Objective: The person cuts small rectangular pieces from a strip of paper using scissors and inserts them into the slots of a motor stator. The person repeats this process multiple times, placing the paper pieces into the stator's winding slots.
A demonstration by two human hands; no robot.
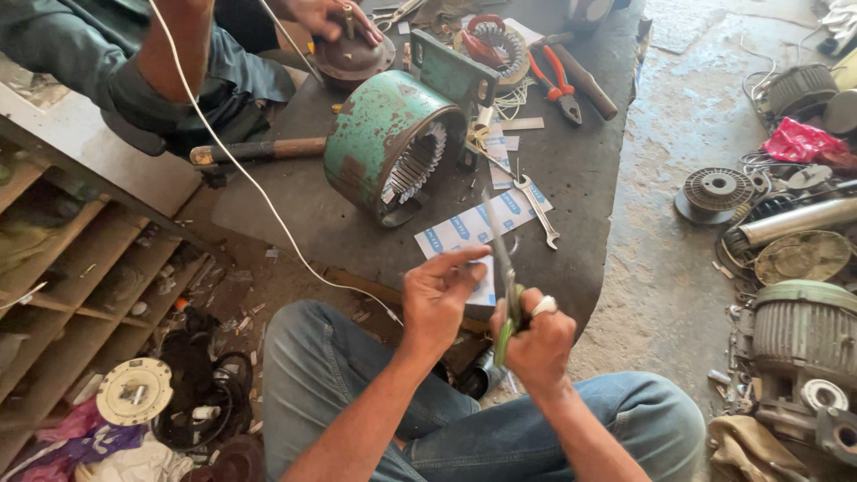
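Right hand (538, 339) closed round green-handled scissors (505, 295), blades pointing up and away from the grip, ring on one finger. Left hand (439, 299) just left of that grip, thumb and fingertips pinched on a small white paper strip (483, 284) lying against the blades. Beyond the grip, on the dark work mat (589, 170): more blue-and-white paper strips (473, 228), a spanner (536, 207), then a green motor housing (393, 143) on its side. Farther off to the right, red pliers (558, 85). Far up-left of the grip, another person's hand (326, 16) on a round end cover (354, 55).
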